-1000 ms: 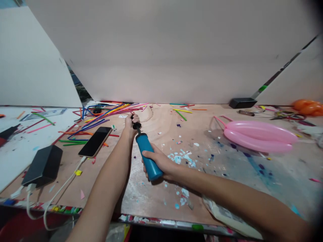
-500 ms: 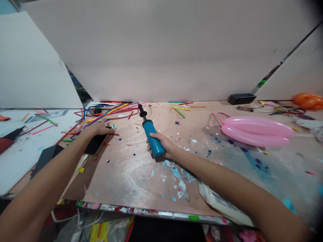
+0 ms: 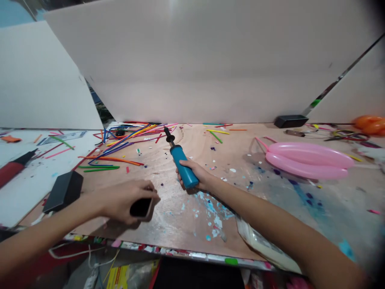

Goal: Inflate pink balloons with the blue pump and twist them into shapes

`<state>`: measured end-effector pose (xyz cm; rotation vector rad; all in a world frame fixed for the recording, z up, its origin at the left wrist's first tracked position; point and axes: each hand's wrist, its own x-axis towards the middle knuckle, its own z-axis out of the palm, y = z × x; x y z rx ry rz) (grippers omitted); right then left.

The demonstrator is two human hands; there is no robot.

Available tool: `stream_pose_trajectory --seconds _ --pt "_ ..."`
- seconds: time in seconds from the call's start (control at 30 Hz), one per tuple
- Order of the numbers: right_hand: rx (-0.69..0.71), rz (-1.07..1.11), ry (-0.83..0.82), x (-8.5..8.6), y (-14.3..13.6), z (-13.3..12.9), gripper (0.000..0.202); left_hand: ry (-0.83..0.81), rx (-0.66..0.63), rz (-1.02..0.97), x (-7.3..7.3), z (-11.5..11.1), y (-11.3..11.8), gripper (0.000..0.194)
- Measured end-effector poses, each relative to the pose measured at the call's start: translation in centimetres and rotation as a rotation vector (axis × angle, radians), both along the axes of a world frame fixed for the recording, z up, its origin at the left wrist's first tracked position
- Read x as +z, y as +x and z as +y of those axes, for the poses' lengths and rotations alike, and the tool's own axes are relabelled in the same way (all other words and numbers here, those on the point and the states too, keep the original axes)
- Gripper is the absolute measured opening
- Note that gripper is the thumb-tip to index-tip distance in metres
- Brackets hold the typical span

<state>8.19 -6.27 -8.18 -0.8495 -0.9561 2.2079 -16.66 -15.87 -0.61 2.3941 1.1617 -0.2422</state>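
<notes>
My left hand [image 3: 128, 200] grips a dark-screened phone [image 3: 141, 207] above the front part of the table, its fingers curled round the edges. My right hand [image 3: 192, 175] is wrapped round the lower end of a blue hand pump [image 3: 182, 163], whose black nozzle points away to the back left. Beyond my left hand lie long thin uninflated balloons [image 3: 126, 160] in orange, green, blue and other colours. Two inflated pink balloons [image 3: 309, 159] rest side by side to the right of the pump.
White panels [image 3: 192, 60] stand behind the table [image 3: 162, 237]. A dark block [image 3: 64, 190] sits at the left beside a red and black tool [image 3: 15, 168]. At the back right are a black box [image 3: 290, 121], scissors [image 3: 349, 135] and an orange balloon [image 3: 369, 125].
My left hand has lifted the phone and brought it toward the front and right, uncovering the balloons behind. My right hand and the pump have barely moved.
</notes>
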Motion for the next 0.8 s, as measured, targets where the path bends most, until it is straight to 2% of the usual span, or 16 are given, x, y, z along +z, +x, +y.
stream_pose_trajectory --seconds 0.07,0.13,0.27,0.43,0.57,0.8 --pt "0.015 0.013 0.002 0.0 0.0 0.1 0.035 -0.048 -0.029 0.053 -0.5 -2.0 1.2 0.069" --pt "0.015 0.017 0.012 0.0 0.0 0.1 0.033 -0.085 -0.012 0.070 -0.9 -2.9 1.5 0.071" --pt "0.015 -0.004 -0.020 0.2 0.0 0.0 0.030 -0.126 0.031 0.054 -1.1 -3.2 0.9 0.072" --pt "0.013 -0.006 -0.014 0.3 -0.1 -0.2 0.028 -0.109 0.020 0.042 -1.0 -3.3 0.4 0.070" --pt "0.026 -0.020 -0.021 0.4 -0.1 -0.2 0.026 -0.091 0.001 0.005 -0.8 -3.8 0.5 0.065" --pt "0.067 -0.009 -0.091 0.3 -0.1 -0.1 0.021 -0.127 0.068 0.036 -0.2 -4.7 0.9 0.069"
